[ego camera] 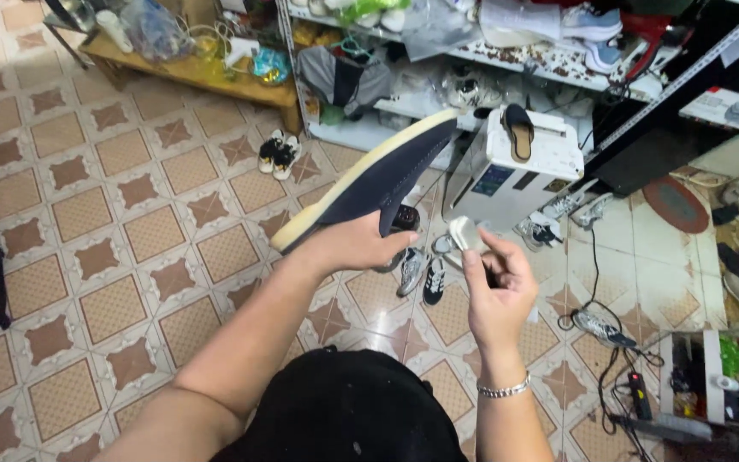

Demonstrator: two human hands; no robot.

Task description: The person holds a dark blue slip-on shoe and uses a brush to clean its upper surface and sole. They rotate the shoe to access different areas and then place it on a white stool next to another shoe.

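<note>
My left hand (354, 244) grips a dark navy shoe (382, 175) with a cream sole, held up on its side so it slants toward the upper right. My right hand (498, 287), with a silver bracelet on the wrist, is closed around a small pale object (464, 233), perhaps a brush or sponge, just right of the shoe's heel. The two hands are a short gap apart above the tiled floor. My black-clad lap (344, 415) fills the bottom centre.
Pairs of sneakers (421, 274) (278, 154) lie on the patterned tiles. A white machine (523, 162) with a sandal on top stands ahead, beside cluttered metal shelves (506, 51). Cables and a power strip (635, 389) trail at the right. A wooden bench (190, 73) sits at the back left.
</note>
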